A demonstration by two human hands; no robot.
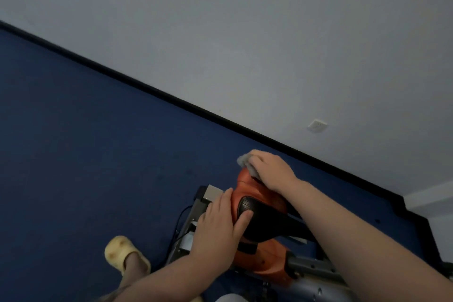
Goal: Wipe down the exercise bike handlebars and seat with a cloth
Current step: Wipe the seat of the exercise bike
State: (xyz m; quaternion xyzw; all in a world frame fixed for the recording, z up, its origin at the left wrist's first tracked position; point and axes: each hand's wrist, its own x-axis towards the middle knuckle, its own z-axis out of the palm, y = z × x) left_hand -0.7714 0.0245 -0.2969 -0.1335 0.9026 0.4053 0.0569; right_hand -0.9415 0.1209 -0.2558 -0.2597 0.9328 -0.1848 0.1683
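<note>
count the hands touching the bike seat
2: the left hand rests on the orange-and-black padded bike seat at its near side; the right hand presses a grey cloth on its far end.

Bare forearms, no sleeves, pale yellow clog slipper (123, 252) on foot

Home room, blue carpet (85, 142), wall socket (317, 125), exercise bike (259, 206)

1. Left hand (218, 223): low centre of frame, palm down, fingers straight and together, thumb spread to the right. Bare forearm runs down toward the lower left edge.
2. Right hand (272, 171): right of centre, above the left hand, knuckles up, fingers curled downward at upper left. Bare forearm slants to the lower right corner.
3. Left foot (125, 252): lower left, in a pale yellow slipper.
</note>
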